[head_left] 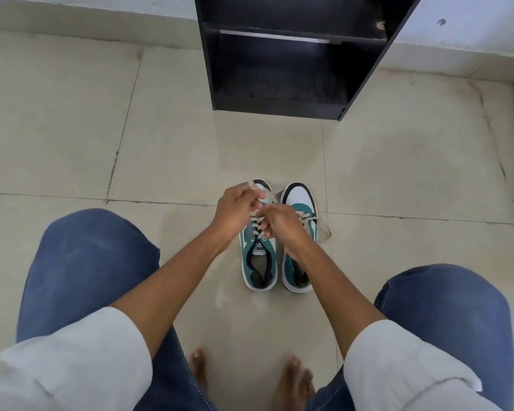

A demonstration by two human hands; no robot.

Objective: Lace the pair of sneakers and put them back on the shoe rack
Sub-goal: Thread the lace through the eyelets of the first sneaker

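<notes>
Two green-and-white sneakers stand side by side on the floor, toes pointing away from me. Over the left sneaker (258,262) both hands work its beige lace (257,229). My left hand (235,210) pinches a loop of the lace above the toe. My right hand (279,223) grips the other part of the lace beside it. The right sneaker (297,200) is partly hidden by my right wrist; its lace end (324,231) trails loose on the floor to the right. The black shoe rack (279,69) stands ahead of the shoes.
Beige tiled floor (101,129) surrounds the shoes. The rack's lower shelves are dark and hold nothing I can see. A white wall runs behind it. My knees in blue jeans and my bare feet (291,381) are at the bottom.
</notes>
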